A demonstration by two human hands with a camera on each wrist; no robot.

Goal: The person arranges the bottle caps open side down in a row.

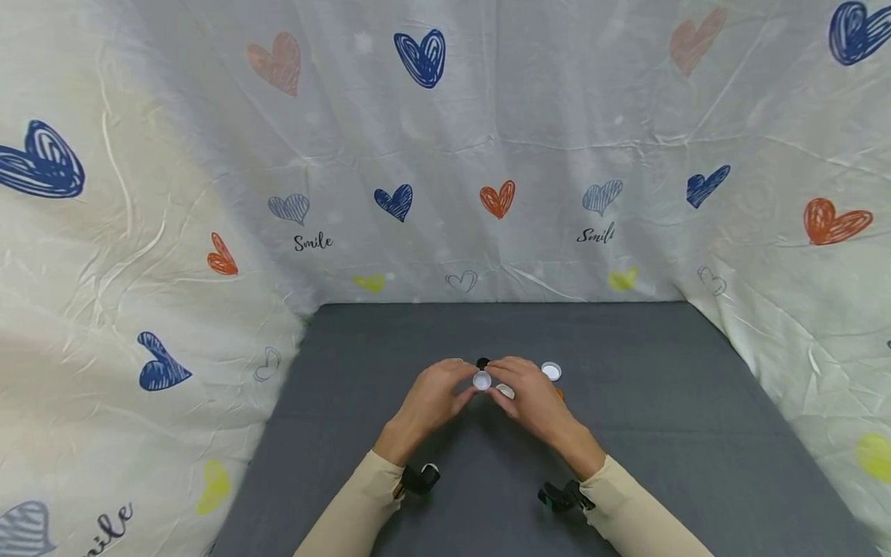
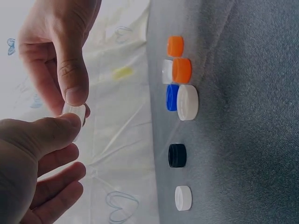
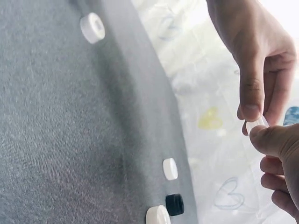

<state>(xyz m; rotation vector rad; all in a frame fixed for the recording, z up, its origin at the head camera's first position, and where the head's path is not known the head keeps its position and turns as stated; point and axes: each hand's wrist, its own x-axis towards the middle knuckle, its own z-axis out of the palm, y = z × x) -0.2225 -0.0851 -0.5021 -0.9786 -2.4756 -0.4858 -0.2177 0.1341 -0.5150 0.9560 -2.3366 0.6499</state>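
Note:
Between both hands, a small whitish plastic bottle cap (image 1: 482, 380) is held up off the table, its round face turned to the head view. My left hand (image 1: 433, 394) pinches it between thumb and fingertips from the left. From the other side my right hand (image 1: 534, 396) pinches the same cap. In the left wrist view the cap (image 2: 74, 111) shows edge-on between the two thumbs, and the left hand's outer fingers are spread loosely away from it. Fingertips hide much of its rim in the right wrist view.
On the grey table (image 1: 626, 456) beyond the hands stand a black cap (image 2: 177, 155), a white cap (image 2: 183, 198), a larger white cap (image 2: 188, 102), a blue cap (image 2: 171, 97), orange caps (image 2: 181, 70) and a clear-looking cap (image 2: 167, 71). Another white cap (image 3: 93, 28) lies apart.

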